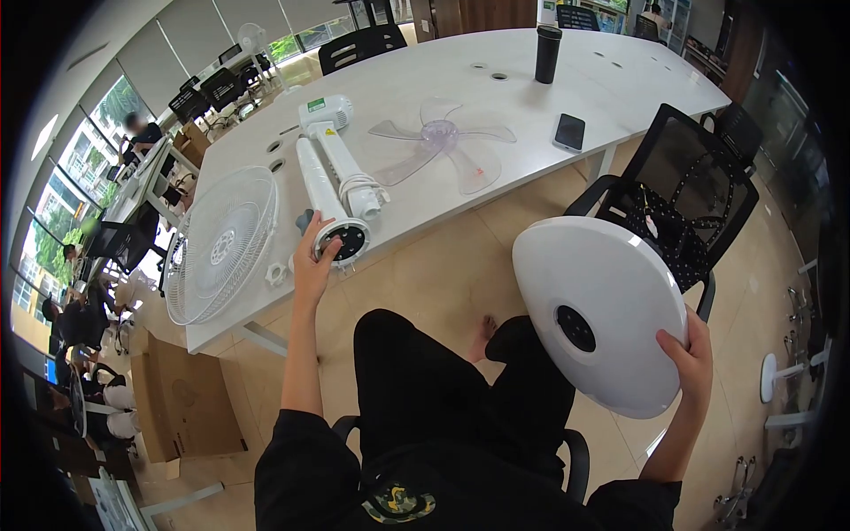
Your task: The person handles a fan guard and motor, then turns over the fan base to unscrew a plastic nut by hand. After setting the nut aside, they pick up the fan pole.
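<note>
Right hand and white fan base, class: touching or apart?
Touching: the head view shows the right hand gripping the white fan base by its edge, thumb overlapping it.

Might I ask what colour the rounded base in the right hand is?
The glossy rounded base is white, with a black oval inset; head view.

left hand (312, 265): clasping white post (320, 181) | right hand (692, 358): gripping white base (611, 283) | table (407, 93): grille (221, 243), clear fan blades (440, 134)

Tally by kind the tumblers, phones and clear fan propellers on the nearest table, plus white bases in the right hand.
Tumbler: 1
Phone: 1
Clear fan propeller: 1
White base in right hand: 1
Total: 4
</note>
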The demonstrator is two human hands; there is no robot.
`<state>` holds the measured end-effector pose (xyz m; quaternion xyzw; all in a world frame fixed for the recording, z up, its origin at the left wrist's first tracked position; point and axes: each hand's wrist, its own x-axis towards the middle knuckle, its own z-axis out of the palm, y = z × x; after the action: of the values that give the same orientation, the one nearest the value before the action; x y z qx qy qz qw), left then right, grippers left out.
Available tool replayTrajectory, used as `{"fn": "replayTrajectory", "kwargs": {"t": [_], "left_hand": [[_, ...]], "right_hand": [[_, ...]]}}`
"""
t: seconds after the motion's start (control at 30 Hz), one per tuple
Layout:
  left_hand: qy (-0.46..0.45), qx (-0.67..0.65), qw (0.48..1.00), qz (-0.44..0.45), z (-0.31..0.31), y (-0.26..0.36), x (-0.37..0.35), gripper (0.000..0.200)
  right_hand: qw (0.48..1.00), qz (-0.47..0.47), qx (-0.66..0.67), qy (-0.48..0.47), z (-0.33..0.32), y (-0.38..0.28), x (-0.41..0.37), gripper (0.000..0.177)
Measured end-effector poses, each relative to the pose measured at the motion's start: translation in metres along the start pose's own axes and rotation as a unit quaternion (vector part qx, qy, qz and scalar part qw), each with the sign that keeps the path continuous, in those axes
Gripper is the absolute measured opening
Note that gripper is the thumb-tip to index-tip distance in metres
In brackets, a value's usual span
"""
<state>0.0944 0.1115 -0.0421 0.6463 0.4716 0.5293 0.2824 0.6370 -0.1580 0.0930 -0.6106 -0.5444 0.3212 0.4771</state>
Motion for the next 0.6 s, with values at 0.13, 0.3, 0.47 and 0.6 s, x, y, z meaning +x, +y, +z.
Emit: {"fn": "replayTrajectory", "kwargs": {"t": [0.13, 0.3, 0.47, 0.6], "left_hand": [[-0.012, 0.025, 1.000, 0.012, -0.003, 0.007, 0.006, 0.056], [0.000, 0.117, 0.992, 0.045, -0.001, 0.017, 0.003, 0.061], [0.119, 0.276, 0.939, 0.166, 0.020, 0.057, -0.016, 0.047], [0.069, 0.384, 0.870, 0.301, 0.062, 0.093, -0.015, 0.036]], "right_hand": [[1.000, -0.007, 0.010, -0.003, -0.001, 0.001, -0.002, 0.042], [1.000, 0.006, 0.016, 0.003, -0.003, 0.002, -0.001, 0.041], [1.000, 0.015, 0.004, 0.015, -0.006, 0.002, 0.000, 0.041], [0.999, 0.022, 0.017, 0.026, -0.006, 0.003, 0.003, 0.041]]}}
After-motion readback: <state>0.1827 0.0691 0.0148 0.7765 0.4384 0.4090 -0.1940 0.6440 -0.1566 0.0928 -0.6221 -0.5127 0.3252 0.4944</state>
